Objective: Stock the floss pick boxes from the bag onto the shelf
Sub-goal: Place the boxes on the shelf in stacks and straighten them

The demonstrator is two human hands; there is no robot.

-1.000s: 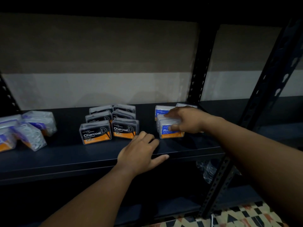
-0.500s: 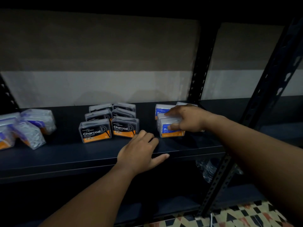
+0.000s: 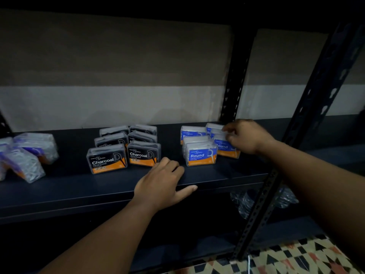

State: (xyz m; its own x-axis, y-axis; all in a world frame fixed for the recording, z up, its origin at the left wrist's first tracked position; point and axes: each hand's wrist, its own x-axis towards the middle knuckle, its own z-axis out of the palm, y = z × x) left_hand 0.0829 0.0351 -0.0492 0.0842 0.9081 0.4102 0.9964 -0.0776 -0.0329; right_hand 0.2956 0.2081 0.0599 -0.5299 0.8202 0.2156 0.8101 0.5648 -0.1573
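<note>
Right hand (image 3: pixel 246 137) is at the right end of the shelf (image 3: pixel 79 186). Its fingers are curled down over the top of the near-right Round box (image 3: pixel 225 149). It looks like a thumb-and-finger pinch on the lid, but motion blur there makes the contact hard to read. That box sits on the shelf, touching the front-left Round box (image 3: pixel 201 156) beside it. More Round boxes (image 3: pixel 192 133) are lined up behind, partly hidden.

Left hand (image 3: pixel 160 182) rests on the shelf's near edge, between the two label groups. Fingers are loosely bent on the top surface, thumb stretched along the front lip, holding nothing.

Charcoal boxes (image 3: pixel 106 159): six, in two columns three deep, upright with labels facing near, just left of the left hand.

Far left is a heap of clear purple-labelled boxes (image 3: pixel 29 155), tilted and leaning on each other.

A clear plastic bag (image 3: pixel 245 202) sits on the lower level at right, partly behind the front upright (image 3: pixel 308 107). Patterned floor (image 3: pixel 296 258) shows at bottom right.
</note>
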